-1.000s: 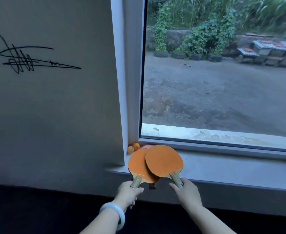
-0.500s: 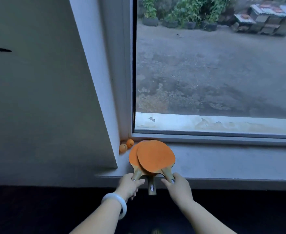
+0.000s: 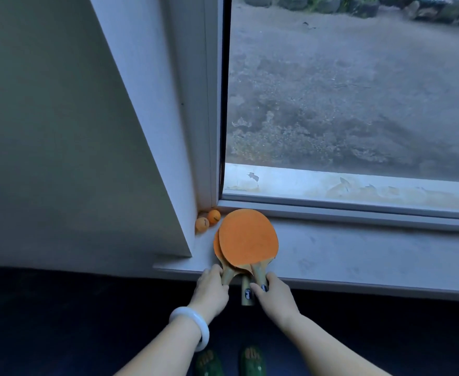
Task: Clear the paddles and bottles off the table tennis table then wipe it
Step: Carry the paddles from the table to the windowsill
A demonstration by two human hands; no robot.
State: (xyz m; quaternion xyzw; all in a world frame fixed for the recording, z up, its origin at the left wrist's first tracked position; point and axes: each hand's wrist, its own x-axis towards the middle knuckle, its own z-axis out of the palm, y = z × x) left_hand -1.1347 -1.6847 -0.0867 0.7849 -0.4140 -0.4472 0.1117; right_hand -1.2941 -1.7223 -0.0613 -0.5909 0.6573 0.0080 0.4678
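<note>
Orange table tennis paddles lie stacked on the white window sill (image 3: 358,256), their handles sticking out over its front edge. The top paddle (image 3: 248,237) covers most of a lower paddle (image 3: 217,246). A third handle (image 3: 246,291) pokes out between my hands. My left hand (image 3: 212,290), with a white bangle on the wrist, grips the left handle. My right hand (image 3: 273,294) grips the top paddle's handle. The table tennis table and the bottles are out of view.
Two orange balls (image 3: 208,220) rest in the sill's left corner against the window frame (image 3: 212,131). A pale wall (image 3: 60,131) stands at left. Beyond the glass lies a dirt yard. Below are a dark floor and my green shoes (image 3: 231,362).
My hands lowered the two paddles onto the sill and slid them into one stack over a third. The camera tilted down and moved closer.
</note>
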